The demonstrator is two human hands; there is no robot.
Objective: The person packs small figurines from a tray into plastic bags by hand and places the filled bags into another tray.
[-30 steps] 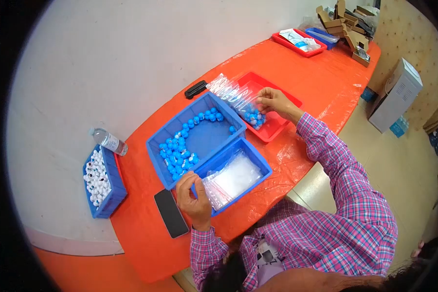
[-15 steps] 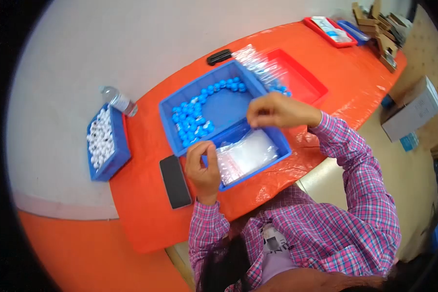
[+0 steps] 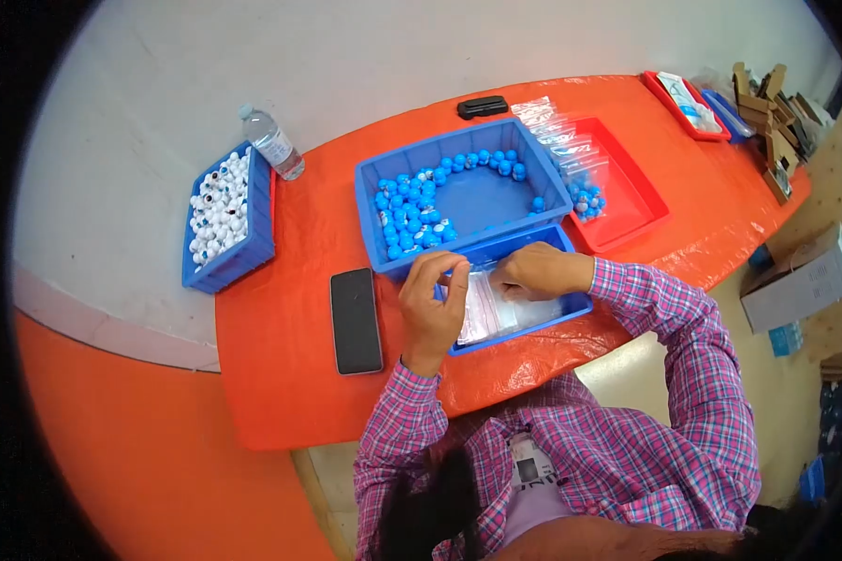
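Note:
My left hand (image 3: pixel 430 304) is at the left rim of a small blue tray (image 3: pixel 563 241), its thumb and fingers bent together in a pinch; what lies between the tips, if anything, is hidden. Over the same tray, my right hand (image 3: pixel 543 271) is curled with its fingertips down on clear plastic bags (image 3: pixel 482 313), and the knuckles hide what they grip. Directly behind stands a larger blue bin (image 3: pixel 374 210) with many small blue balls (image 3: pixel 410 220), grouped at its left and far sides.
At right, a red tray (image 3: pixel 641 201) holds filled clear bags (image 3: pixel 585 198). A phone (image 3: pixel 356 323) lies left of my left hand. Farther left are a blue bin of white balls (image 3: pixel 220 210) and a water bottle (image 3: pixel 274 145). A black object (image 3: pixel 483 107) lies at the back edge.
My right hand has come down from above the small tray onto the plastic bags. My left hand stays by the tray's left side. The camera view has shifted.

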